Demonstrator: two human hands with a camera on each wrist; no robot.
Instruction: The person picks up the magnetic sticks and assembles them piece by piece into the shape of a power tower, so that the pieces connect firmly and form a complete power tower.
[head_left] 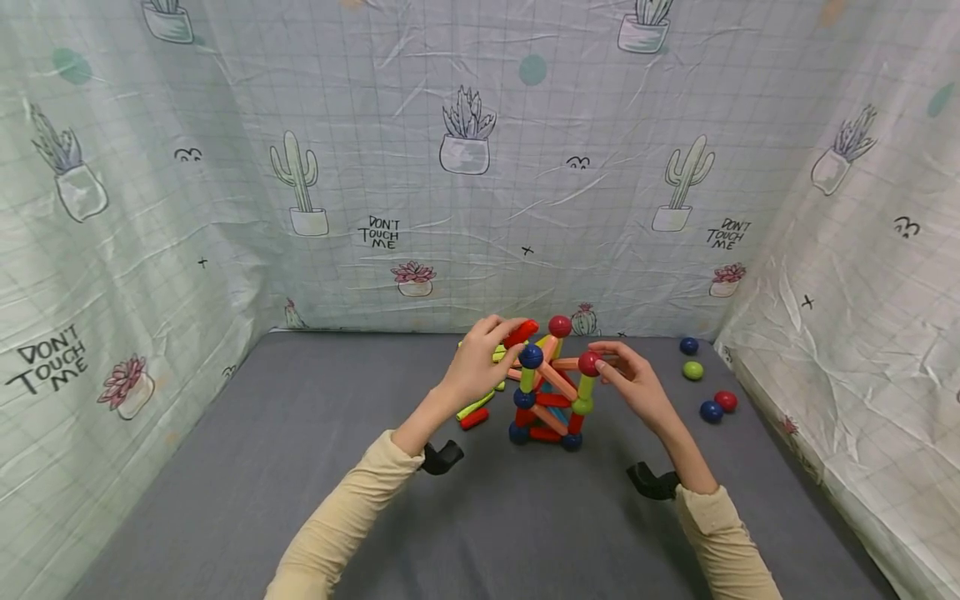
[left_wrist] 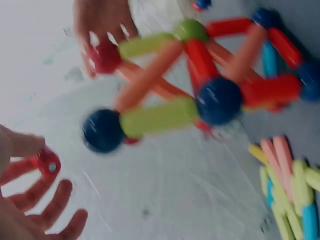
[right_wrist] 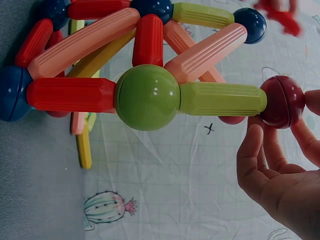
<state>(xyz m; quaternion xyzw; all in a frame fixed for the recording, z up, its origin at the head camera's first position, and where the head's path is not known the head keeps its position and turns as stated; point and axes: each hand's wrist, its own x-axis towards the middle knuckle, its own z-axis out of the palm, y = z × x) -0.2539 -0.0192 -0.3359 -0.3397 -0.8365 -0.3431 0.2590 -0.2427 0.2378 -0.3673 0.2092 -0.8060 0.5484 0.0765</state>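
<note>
A two-level frame of magnetic rods and balls stands on the table, with a lime ball [head_left: 582, 406] at mid-height and a navy ball [head_left: 531, 357] at its upper left corner. My left hand [head_left: 474, 364] pinches a short red magnetic rod [left_wrist: 48, 161] between thumb and fingers, just beside that navy ball and apart from it. On the other side, my right hand [head_left: 636, 385] holds the red ball [right_wrist: 282, 102] atop a lime rod [right_wrist: 222, 99]. Another red ball [head_left: 559, 326] tops the far corner. Salmon rods [right_wrist: 207, 52] run diagonally between the balls.
Left of the frame, partly behind my left hand, lie loose rods [left_wrist: 282, 200] in lime, pink, yellow and blue, plus a red one [head_left: 474, 418]. Several loose balls, including a lime one [head_left: 692, 370] and a red one [head_left: 726, 401], rest at the right. Printed cloth [head_left: 525, 275] walls the grey table [head_left: 315, 433].
</note>
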